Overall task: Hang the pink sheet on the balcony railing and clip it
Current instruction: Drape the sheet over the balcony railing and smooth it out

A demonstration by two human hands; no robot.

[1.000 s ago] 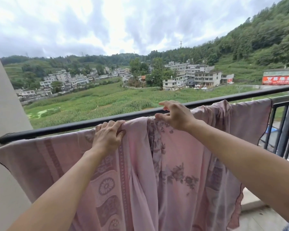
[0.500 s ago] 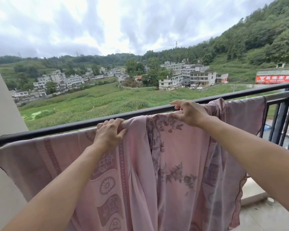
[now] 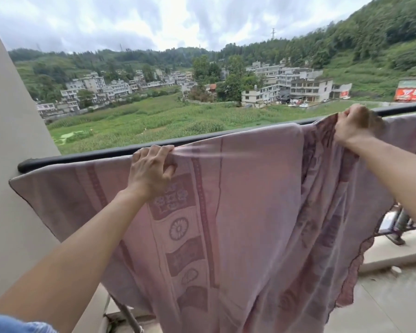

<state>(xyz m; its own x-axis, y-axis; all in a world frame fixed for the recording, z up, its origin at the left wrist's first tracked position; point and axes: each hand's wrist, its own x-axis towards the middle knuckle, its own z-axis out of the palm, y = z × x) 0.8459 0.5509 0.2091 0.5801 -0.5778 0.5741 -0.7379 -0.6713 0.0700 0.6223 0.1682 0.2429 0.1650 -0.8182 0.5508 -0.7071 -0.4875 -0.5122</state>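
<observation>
Since a moment ago the right hand [image 3: 353, 126] has slid far along the round black metal railing [image 3: 94, 156], away from the left hand [image 3: 151, 169]. The bunched fold of the thin pink patterned sheet [image 3: 250, 212] between them is now pulled flat. Both hands are curled tight on the sheet's top edge. The sheet lies over the railing and hangs down below the two grips. Just under the right grip the cloth looks bunched. To do this well, I think the hands should keep the top edge straight and snug, smooth that bunch, then clip. No clip shows yet.
</observation>
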